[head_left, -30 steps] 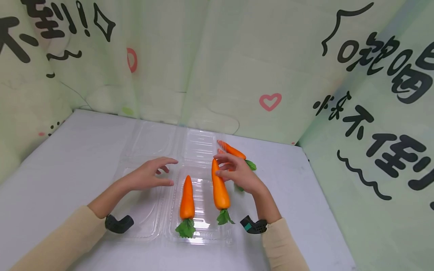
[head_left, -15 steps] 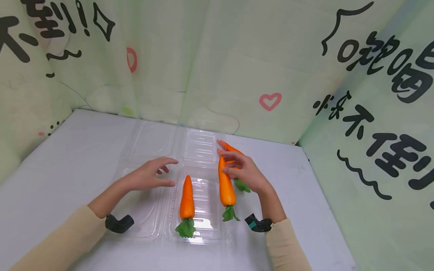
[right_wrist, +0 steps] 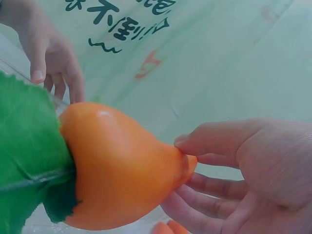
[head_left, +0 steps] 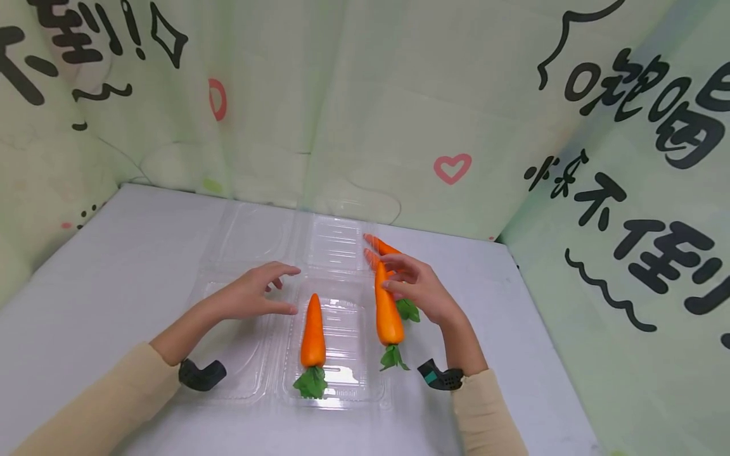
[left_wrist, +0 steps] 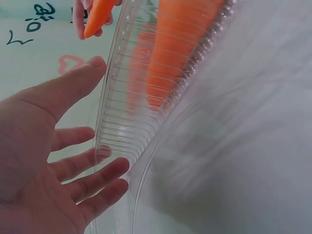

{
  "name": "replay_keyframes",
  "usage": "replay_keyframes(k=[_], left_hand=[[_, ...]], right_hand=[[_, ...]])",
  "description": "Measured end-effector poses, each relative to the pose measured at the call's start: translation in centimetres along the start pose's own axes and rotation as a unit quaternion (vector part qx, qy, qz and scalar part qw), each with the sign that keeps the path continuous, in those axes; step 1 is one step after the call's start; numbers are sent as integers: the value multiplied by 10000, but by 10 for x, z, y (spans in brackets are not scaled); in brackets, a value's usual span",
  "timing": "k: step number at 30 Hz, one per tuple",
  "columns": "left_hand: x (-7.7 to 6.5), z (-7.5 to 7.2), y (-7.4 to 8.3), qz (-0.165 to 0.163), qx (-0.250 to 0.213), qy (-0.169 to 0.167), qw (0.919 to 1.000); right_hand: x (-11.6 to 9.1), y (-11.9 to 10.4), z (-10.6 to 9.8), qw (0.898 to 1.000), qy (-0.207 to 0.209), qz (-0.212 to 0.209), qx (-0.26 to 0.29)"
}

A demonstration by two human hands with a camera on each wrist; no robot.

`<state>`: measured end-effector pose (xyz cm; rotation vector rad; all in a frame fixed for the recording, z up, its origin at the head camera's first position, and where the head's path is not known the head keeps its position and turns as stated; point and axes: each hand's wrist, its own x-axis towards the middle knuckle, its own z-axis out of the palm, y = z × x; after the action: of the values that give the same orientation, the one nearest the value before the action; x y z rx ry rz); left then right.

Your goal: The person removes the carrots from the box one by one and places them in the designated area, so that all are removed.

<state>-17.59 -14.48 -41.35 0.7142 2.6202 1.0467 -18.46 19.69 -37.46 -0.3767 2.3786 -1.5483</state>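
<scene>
My right hand [head_left: 419, 288] pinches an orange carrot [head_left: 389, 316] near its narrow tip, leaf end toward me, at the right side of a clear plastic container [head_left: 349, 323]. In the right wrist view the thumb and fingers meet at the carrot's tip. A second carrot [head_left: 313, 339] with green leaves lies inside the container. My left hand [head_left: 251, 294] is spread, palm facing inward, beside the container's left part. The left wrist view shows its fingers [left_wrist: 105, 175] close to the clear ribbed wall; I cannot tell whether they touch.
More carrots [head_left: 381, 244] lie on the white table [head_left: 485, 304] behind my right hand, partly hidden by it. Another clear plastic section [head_left: 336, 240] stands at the back. Pale green curtains [head_left: 388, 95] with printed writing enclose the table's back and sides.
My right hand has carried the carrot to the right, from above the container to its right edge. The left hand and the carrot in the container have stayed in place.
</scene>
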Motion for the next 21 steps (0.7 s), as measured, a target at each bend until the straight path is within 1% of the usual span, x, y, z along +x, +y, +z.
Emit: replay_keyframes(k=[5, 12, 21], left_hand=[[2, 0, 3, -5, 119, 32, 9999], [5, 1, 8, -149, 295, 20, 9995], [7, 2, 7, -207, 299, 4, 9993]], right_hand=[[-1, 4, -3, 10000, 41, 13, -16], [-4, 11, -8, 9997, 161, -48, -168], [-7, 18, -12, 9995, 218, 58, -215]])
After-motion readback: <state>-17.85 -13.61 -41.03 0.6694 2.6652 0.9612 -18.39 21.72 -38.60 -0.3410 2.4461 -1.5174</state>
